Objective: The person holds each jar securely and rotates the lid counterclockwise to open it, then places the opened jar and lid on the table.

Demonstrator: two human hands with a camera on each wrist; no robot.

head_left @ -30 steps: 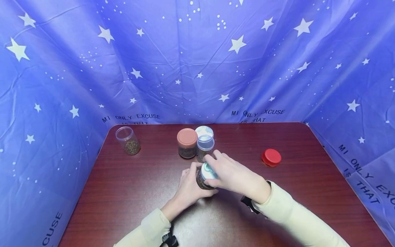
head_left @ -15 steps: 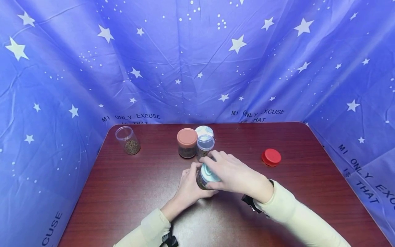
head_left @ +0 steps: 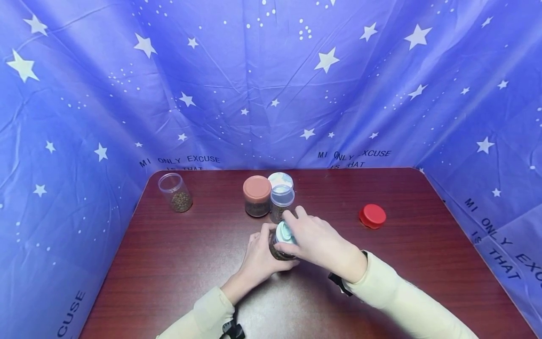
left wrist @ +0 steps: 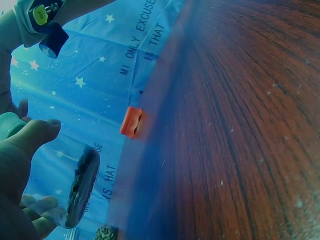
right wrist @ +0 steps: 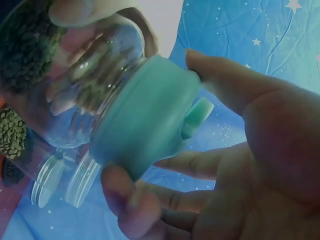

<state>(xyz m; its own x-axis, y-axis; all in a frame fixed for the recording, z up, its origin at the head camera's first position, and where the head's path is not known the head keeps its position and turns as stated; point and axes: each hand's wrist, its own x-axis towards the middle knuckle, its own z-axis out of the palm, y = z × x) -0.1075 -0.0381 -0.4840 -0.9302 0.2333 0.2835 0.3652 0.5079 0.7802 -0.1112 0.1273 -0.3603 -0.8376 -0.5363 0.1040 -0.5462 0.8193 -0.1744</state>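
Observation:
My left hand [head_left: 258, 256] grips a clear jar [right wrist: 75, 125] around its side, above the table's middle. Dark seeds or grains lie in the jar's bottom in the right wrist view. A mint-green lid [right wrist: 145, 110] with a raised tab covers the jar's mouth. My right hand [head_left: 319, 242] holds this lid by its rim, thumb on one side and fingers on the other. Just behind both hands stands an open clear jar [head_left: 282, 200], its lower part partly hidden by the right hand.
A jar with a pinkish-brown lid [head_left: 257, 188] stands behind the hands, beside a round white patterned top [head_left: 281, 180]. At the far left is an open clear jar [head_left: 171, 185] with brown grains. A red lid [head_left: 372, 215] lies on the right of the wooden table [head_left: 178, 263].
My right hand has shifted and turned slightly back and forth on the mint-green lid. My left hand and the jar stay in place.

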